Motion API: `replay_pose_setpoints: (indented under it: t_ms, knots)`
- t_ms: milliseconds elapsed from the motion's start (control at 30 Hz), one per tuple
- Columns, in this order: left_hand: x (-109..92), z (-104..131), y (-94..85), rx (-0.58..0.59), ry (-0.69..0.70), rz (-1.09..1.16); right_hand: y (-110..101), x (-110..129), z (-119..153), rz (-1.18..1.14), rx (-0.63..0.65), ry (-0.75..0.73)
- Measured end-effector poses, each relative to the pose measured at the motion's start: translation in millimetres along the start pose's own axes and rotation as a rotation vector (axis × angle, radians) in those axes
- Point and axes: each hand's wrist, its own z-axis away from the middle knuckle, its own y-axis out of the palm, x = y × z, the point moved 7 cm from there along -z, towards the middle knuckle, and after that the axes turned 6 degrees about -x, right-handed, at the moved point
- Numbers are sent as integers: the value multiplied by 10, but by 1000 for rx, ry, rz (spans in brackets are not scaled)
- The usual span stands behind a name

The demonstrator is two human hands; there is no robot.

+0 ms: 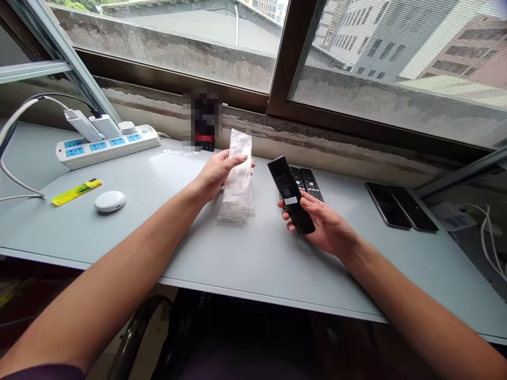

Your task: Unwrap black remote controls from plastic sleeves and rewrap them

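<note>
Near the middle of the desk, my left hand grips a stack of clear plastic sleeves, thumb on top, their lower ends hanging toward the desk. To the right, my right hand is wrapped round a black remote control, tilted, with its back and a white label facing me. Behind that remote, two more black remotes lie side by side with their buttons up, partly hidden by the held one and my fingers.
On the grey desk are a power strip with plugs, a yellow packet and a white oval case at left. Two dark phones lie at right. A pixelated dark object stands by the window wall.
</note>
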Motion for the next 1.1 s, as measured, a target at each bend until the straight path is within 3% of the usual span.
replay_pose_setpoints:
  t_ms: [267, 533, 700, 1100]
  knots:
    - [-5, -9, 9, 4, 20, -11, 26, -43, 6, 79, 56, 6]
    - [5, -36, 37, 35, 73, -68, 89, -87, 39, 250, 189, 4]
    - [4, -12, 76, 72, 157, -202, 67, -69, 29, 227, 173, 11]
    - [61, 54, 163, 176, 109, -255, 30, -75, 34, 281, 183, 37]
